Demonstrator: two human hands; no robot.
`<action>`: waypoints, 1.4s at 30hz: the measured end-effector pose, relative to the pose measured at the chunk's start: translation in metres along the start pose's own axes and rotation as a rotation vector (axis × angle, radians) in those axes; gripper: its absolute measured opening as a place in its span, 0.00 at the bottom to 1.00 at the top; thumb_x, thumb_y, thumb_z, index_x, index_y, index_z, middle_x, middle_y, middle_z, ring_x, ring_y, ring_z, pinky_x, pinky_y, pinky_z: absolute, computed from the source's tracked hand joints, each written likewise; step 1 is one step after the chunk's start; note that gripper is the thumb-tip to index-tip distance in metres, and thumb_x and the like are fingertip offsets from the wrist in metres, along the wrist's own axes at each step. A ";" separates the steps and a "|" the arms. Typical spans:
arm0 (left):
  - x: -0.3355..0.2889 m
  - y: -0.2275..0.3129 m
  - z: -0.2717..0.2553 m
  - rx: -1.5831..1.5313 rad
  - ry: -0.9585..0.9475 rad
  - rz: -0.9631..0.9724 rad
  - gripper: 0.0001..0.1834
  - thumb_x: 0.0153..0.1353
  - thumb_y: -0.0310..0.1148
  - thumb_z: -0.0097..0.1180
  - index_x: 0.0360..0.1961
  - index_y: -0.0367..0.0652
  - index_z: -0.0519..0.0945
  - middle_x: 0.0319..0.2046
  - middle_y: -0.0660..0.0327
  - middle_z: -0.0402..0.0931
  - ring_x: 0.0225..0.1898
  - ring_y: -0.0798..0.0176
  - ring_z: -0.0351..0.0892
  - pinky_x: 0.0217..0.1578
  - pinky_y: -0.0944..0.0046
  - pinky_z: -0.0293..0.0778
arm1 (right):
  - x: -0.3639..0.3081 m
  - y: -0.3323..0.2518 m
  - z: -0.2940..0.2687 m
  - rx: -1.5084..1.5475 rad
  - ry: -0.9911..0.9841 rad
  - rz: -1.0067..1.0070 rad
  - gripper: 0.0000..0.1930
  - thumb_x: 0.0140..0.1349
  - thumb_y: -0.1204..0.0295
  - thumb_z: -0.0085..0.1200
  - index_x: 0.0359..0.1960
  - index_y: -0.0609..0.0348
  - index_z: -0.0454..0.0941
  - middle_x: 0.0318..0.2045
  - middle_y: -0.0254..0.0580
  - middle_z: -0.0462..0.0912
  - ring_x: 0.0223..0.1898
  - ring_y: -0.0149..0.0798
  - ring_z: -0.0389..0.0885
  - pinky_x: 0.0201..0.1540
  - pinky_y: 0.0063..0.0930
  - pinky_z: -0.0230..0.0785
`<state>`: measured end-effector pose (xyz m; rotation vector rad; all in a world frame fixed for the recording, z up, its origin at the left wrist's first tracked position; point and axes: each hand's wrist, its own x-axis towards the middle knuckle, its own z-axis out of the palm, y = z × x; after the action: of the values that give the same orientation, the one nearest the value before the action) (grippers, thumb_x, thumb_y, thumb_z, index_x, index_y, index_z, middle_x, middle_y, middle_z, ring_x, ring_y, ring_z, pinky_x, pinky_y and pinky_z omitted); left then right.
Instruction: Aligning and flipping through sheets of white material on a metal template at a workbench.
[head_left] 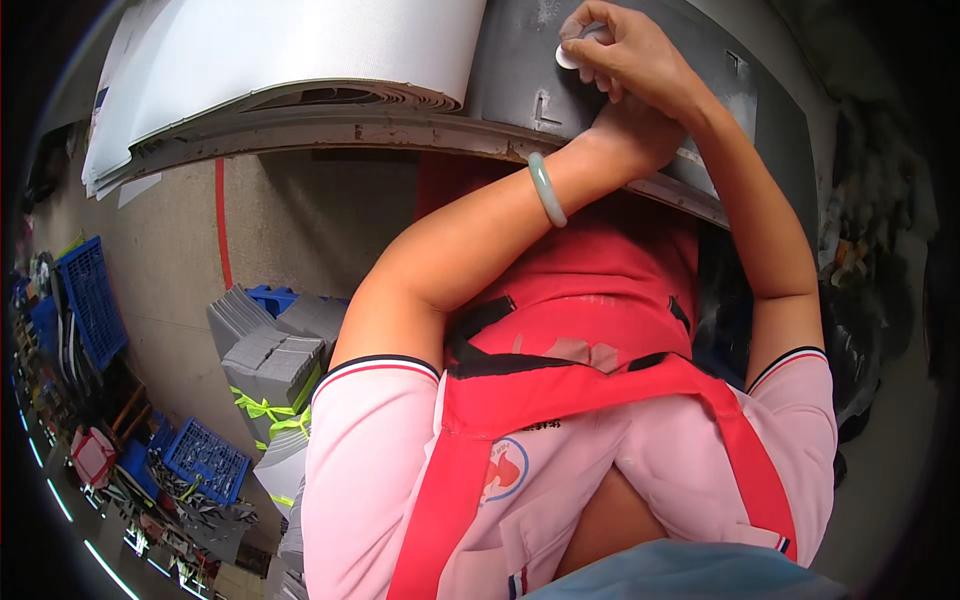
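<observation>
Over the dark grey panel (515, 70) on the worktable, my right hand (640, 55) pinches a small white round piece (567, 57) between thumb and fingers. The piece's exact kind does not show. My left hand (640, 140) crosses beneath my right wrist near the table's front edge, with its fingers mostly hidden. A pale green bangle (547, 190) circles my left wrist. Beside the hands, the panel bears a small L-shaped mark (545, 108) and white dusty smudges.
A thick stack of white sheets (300, 50) with curled edges covers the table's left part. Bundles of grey pieces tied with yellow-green strips (265, 365) stand on the floor at left, near blue crates (205, 460). Dark bags (865, 330) lie at far right.
</observation>
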<state>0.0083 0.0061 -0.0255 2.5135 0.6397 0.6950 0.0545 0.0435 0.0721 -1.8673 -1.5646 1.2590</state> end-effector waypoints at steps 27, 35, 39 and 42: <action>-0.012 -0.010 -0.011 0.258 0.167 0.138 0.21 0.63 0.39 0.56 0.57 0.50 0.78 0.57 0.57 0.76 0.62 0.52 0.73 0.65 0.36 0.61 | -0.056 -0.010 0.055 -0.936 0.242 -0.273 0.12 0.66 0.64 0.62 0.45 0.57 0.85 0.39 0.48 0.88 0.44 0.44 0.87 0.50 0.34 0.75; 0.003 0.004 -0.021 0.205 -0.130 0.066 0.17 0.67 0.36 0.52 0.54 0.41 0.80 0.58 0.50 0.74 0.69 0.45 0.66 0.66 0.19 0.51 | -0.059 0.087 -0.074 -0.131 0.437 -0.186 0.13 0.70 0.63 0.61 0.46 0.61 0.85 0.38 0.31 0.87 0.42 0.25 0.81 0.50 0.23 0.72; 0.002 0.007 -0.028 0.129 -0.012 0.077 0.16 0.64 0.35 0.53 0.49 0.40 0.80 0.55 0.50 0.75 0.68 0.45 0.67 0.66 0.18 0.51 | -0.081 0.176 -0.135 -0.365 0.744 0.104 0.15 0.70 0.61 0.60 0.45 0.60 0.86 0.38 0.34 0.89 0.42 0.28 0.84 0.49 0.22 0.72; -0.002 0.007 -0.025 0.145 0.019 0.091 0.14 0.65 0.35 0.53 0.48 0.41 0.80 0.52 0.50 0.75 0.67 0.45 0.68 0.66 0.19 0.52 | -0.092 0.222 -0.151 -0.153 0.771 0.178 0.16 0.67 0.59 0.65 0.46 0.59 0.86 0.39 0.30 0.88 0.41 0.27 0.84 0.48 0.22 0.72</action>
<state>-0.0052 0.0067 -0.0029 2.6865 0.6056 0.7295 0.3072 -0.0710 0.0140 -2.2421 -1.1015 0.3684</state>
